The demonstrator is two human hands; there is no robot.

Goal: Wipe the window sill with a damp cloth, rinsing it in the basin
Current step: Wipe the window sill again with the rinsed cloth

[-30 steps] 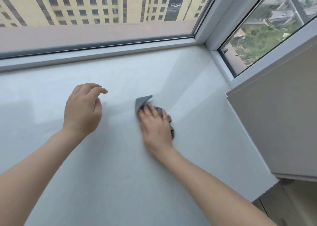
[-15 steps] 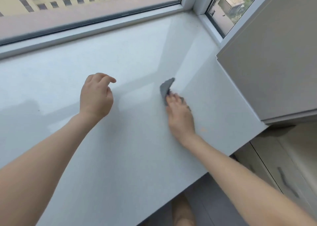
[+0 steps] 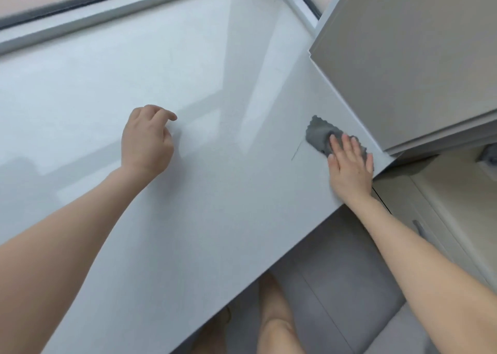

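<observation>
A wide white window sill [image 3: 215, 192] fills most of the view. A small grey cloth [image 3: 318, 134] lies on its right part, close to the cabinet side. My right hand [image 3: 349, 165] presses flat on the cloth with fingers spread, covering its near half. My left hand [image 3: 146, 143] rests on the sill's middle with fingers loosely curled and nothing in it. No basin is in view.
A beige cabinet [image 3: 416, 57] stands against the sill's right end. The window frame [image 3: 80, 17] runs along the far edge. Below the sill's front edge are a grey floor [image 3: 336, 273], my leg [image 3: 277, 326] and a low drawer unit [image 3: 435, 219].
My right hand has slid the cloth to the right, toward the cabinet and the sill's front corner. The view has tilted down and right. The left hand has kept its place.
</observation>
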